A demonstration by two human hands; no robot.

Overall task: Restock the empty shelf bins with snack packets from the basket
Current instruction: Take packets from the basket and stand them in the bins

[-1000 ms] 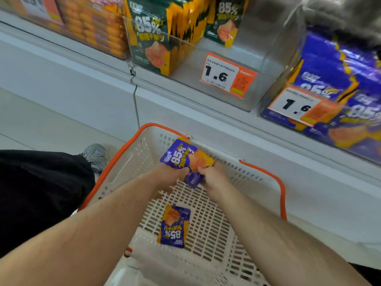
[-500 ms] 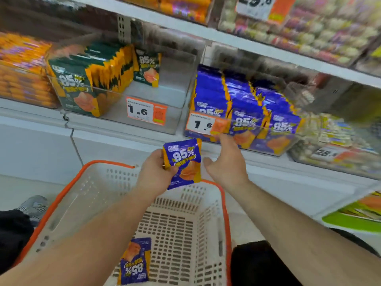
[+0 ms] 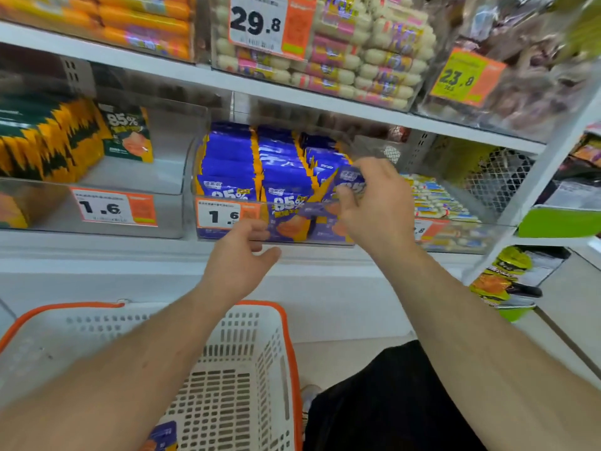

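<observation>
Purple snack packet [image 3: 349, 187] pinched in your right hand [image 3: 374, 203] above the clear bin [image 3: 227, 237] could snag its front wall just below your fingertips; your left hand [image 3: 239, 255] hangs open, empty.

White shelf [image 3: 97, 252] has clear bins along its front edge: green packets' bin [image 3: 156, 177] at the left, purple packets' bin [image 3: 227, 193] mid-shelf, another bin [image 3: 461, 229] toward the right end.

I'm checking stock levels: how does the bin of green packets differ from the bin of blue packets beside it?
The green-packet bin has bare floor on its right side; the blue-packet bin is filled in rows across its width. The right hand holds a blue packet at the blue-packet bin; no hand is at the green-packet bin. Both are clear and tagged 1.6.
</observation>
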